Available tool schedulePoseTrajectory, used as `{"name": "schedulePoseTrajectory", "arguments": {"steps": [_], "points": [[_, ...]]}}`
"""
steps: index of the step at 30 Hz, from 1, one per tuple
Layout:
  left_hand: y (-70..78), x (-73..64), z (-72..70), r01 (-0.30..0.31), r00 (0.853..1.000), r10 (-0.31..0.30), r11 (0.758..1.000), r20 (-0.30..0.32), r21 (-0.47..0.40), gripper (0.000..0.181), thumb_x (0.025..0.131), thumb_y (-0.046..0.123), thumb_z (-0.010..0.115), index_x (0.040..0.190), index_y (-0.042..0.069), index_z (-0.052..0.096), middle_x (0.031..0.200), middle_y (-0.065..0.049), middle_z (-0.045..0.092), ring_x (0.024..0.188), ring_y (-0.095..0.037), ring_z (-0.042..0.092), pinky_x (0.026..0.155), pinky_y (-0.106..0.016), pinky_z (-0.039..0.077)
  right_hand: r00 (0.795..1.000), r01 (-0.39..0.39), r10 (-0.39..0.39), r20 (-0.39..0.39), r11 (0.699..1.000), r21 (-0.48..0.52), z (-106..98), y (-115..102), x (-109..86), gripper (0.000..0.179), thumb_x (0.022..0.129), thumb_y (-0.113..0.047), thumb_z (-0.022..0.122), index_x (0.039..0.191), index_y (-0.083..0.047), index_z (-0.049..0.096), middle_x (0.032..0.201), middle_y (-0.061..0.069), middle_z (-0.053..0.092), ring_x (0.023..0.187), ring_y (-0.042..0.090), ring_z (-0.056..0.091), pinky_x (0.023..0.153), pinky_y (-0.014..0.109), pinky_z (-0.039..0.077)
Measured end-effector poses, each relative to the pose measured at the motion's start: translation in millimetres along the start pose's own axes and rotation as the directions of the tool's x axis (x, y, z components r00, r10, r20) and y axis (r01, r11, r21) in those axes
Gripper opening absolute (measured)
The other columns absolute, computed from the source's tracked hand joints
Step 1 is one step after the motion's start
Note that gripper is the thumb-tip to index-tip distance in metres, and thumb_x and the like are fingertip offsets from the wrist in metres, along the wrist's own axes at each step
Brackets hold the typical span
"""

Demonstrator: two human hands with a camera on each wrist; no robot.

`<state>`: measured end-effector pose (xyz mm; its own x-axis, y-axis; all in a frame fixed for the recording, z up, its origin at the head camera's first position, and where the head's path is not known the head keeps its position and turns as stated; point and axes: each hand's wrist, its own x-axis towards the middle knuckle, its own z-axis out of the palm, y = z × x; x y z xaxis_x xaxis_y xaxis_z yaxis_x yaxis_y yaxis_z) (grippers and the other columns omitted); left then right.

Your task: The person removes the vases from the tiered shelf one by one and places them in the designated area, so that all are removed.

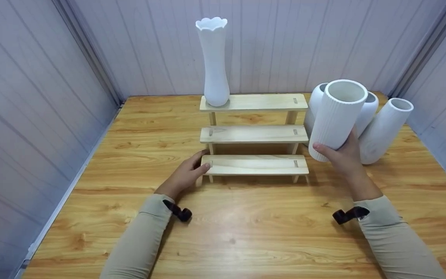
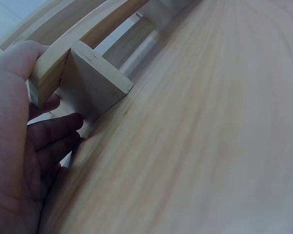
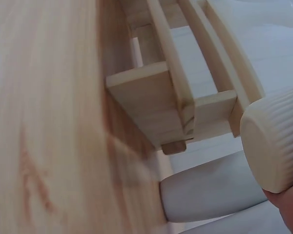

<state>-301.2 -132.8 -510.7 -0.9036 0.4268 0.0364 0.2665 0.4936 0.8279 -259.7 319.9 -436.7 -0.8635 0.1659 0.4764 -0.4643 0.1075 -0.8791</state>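
Note:
A ribbed white vase [image 1: 337, 120] is gripped low on its body by my right hand [image 1: 347, 155], raised off the table and tilted a little. Its ribbed base also shows at the right edge of the right wrist view, with only a bit of the hand. My left hand [image 1: 186, 174] holds the left end of the lowest step of a three-tier wooden stand [image 1: 254, 166]. In the left wrist view, the fingers [image 2: 58, 131] curl beneath the board's end beside the leg. On the top step's left end stands a tall white vase [image 1: 214, 62] with a scalloped rim.
Behind the held vase, to the stand's right, are more white vases; one [image 1: 385, 131] leans outward at the right, and others are partly hidden. Everything stands on a wood-grain table [image 1: 230, 232], with pale panel walls [image 1: 161, 46] at the back and both sides.

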Motion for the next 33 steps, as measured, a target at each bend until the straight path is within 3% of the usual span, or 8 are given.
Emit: {"name": "schedulePoseTrajectory", "arguments": {"steps": [4, 13, 22, 29, 33], "points": [[0.4, 1.0, 0.4, 0.001, 1.000, -0.001, 1.000, -0.006, 0.009, 0.076, 0.101, 0.056, 0.052, 0.161, 0.015, 0.028, 0.162, -0.012, 0.034, 0.147, -0.031, 0.032, 0.119, -0.047, 0.027, 0.999, -0.036, 0.036, 0.002, 0.996, -0.080, -4, 6, -2.9, 0.090, 0.072, 0.006, 0.084, 0.148, -0.013, 0.040, 0.137, 0.003, 0.053, 0.125, 0.019, 0.050, 0.107, 0.035, 0.039], [-0.9, 2.3, 0.6, -0.006, 1.000, 0.006, 1.000, -0.005, -0.003, 0.070, 0.101, 0.056, 0.053, 0.160, 0.023, 0.034, 0.160, -0.008, 0.038, 0.146, -0.028, 0.036, 0.118, -0.046, 0.030, 0.989, -0.146, 0.144, -0.030, 0.984, -0.098, -7, 26, -5.3, 0.093, 0.075, 0.003, 0.085, 0.151, -0.014, 0.034, 0.139, 0.002, 0.049, 0.128, 0.018, 0.048, 0.111, 0.036, 0.038], [-0.2, 2.6, 0.0, -0.023, 1.000, 0.023, 1.000, -0.001, -0.006, 0.071, 0.104, 0.048, 0.053, 0.161, 0.013, 0.030, 0.160, -0.015, 0.036, 0.146, -0.033, 0.035, 0.118, -0.048, 0.030, 0.990, -0.133, 0.129, -0.054, 0.988, -0.082, -6, 47, -3.4, 0.092, 0.074, 0.008, 0.082, 0.151, -0.008, 0.034, 0.135, 0.000, 0.049, 0.125, 0.016, 0.048, 0.108, 0.032, 0.037], [0.4, 1.7, 0.2, -0.013, 1.000, 0.013, 1.000, -0.005, 0.019, 0.072, 0.104, 0.049, 0.052, 0.161, 0.011, 0.029, 0.160, -0.015, 0.035, 0.147, -0.032, 0.034, 0.119, -0.047, 0.028, 0.985, -0.170, 0.169, -0.023, 0.978, -0.121, -2, 43, -8.4, 0.091, 0.077, 0.007, 0.080, 0.152, -0.001, 0.029, 0.136, 0.003, 0.047, 0.125, 0.017, 0.047, 0.110, 0.033, 0.036], [0.6, 0.9, 0.2, -0.001, 1.000, 0.001, 1.000, -0.001, 0.021, 0.072, 0.103, 0.052, 0.052, 0.160, 0.014, 0.030, 0.160, -0.014, 0.037, 0.146, -0.032, 0.035, 0.119, -0.047, 0.029, 0.985, -0.173, 0.171, -0.021, 0.975, -0.138, -4, 51, -8.9, 0.093, 0.076, 0.006, 0.082, 0.152, -0.001, 0.028, 0.136, 0.004, 0.048, 0.125, 0.017, 0.048, 0.110, 0.032, 0.036]]}}
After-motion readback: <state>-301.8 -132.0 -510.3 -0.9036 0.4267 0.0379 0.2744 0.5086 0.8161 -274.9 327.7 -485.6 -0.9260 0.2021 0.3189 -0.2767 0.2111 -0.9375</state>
